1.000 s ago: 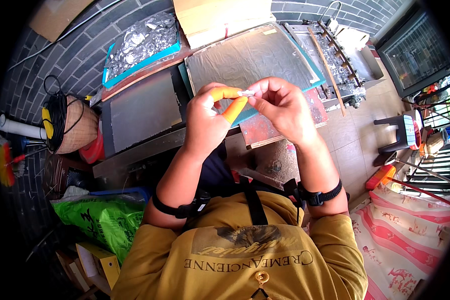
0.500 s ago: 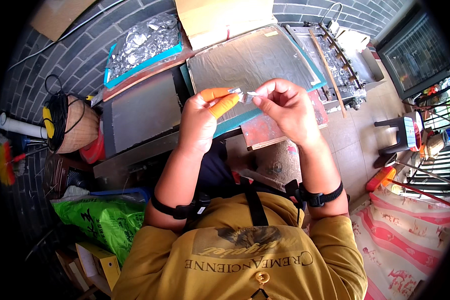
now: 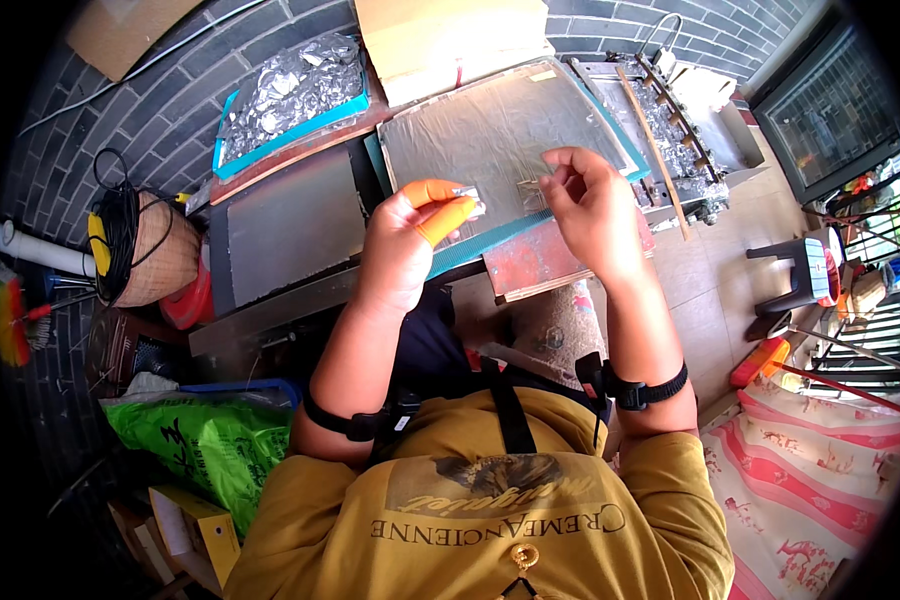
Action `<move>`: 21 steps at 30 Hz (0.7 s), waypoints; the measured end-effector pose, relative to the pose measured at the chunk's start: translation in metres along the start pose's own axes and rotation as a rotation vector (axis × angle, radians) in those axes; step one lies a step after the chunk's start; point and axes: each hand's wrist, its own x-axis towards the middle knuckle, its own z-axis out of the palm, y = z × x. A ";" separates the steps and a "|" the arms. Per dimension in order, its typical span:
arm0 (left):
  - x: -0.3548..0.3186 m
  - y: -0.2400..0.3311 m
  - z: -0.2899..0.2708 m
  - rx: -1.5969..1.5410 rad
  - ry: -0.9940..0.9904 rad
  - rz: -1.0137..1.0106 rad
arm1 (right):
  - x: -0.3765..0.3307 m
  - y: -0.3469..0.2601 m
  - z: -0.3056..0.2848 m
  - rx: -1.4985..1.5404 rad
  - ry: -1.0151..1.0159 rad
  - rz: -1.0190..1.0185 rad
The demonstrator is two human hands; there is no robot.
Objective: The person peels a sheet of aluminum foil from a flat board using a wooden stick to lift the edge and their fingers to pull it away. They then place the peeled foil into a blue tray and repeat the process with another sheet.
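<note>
My left hand (image 3: 400, 245) wears orange finger covers on its thumb and forefinger. Pinched between those two tips is a small piece of silver foil (image 3: 473, 208). To the right, my right hand (image 3: 595, 215) hovers over the near right part of a grey, foil-like sheet (image 3: 490, 125), its thumb and forefinger apart. Nothing shows between its fingers, though the curled ones are partly hidden. The sheet lies on a teal board (image 3: 460, 255), beneath both hands.
Crumpled silver foil (image 3: 295, 90) fills a blue tray (image 3: 300, 132) at the back left. A dark grey panel (image 3: 295, 225) lies left of the sheet. At the right are a metal frame with a wooden stick (image 3: 655, 150) and a stool (image 3: 805, 270). A reddish board (image 3: 540, 262) juts out in front.
My hands have moved apart. The right has let go of the foil and shifted right, while the left keeps the piece in its pinch.
</note>
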 end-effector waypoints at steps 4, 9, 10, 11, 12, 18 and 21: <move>-0.005 0.000 0.010 0.062 -0.009 0.031 | -0.011 -0.001 0.008 0.509 -0.114 0.097; -0.008 -0.002 0.009 0.076 -0.040 0.051 | -0.020 -0.011 0.005 0.624 -0.290 0.194; -0.008 -0.002 0.010 0.094 -0.045 0.049 | -0.021 -0.011 0.005 0.660 -0.309 0.206; -0.010 0.000 0.010 0.166 -0.049 0.052 | -0.023 -0.012 0.007 0.699 -0.330 0.224; -0.012 0.004 0.011 0.237 -0.053 0.054 | -0.024 -0.012 0.008 0.739 -0.351 0.242; -0.015 0.004 0.010 0.482 -0.082 0.221 | -0.028 -0.014 0.008 0.774 -0.431 0.276; -0.017 0.006 0.010 0.502 -0.125 0.244 | -0.029 -0.018 0.007 0.765 -0.434 0.278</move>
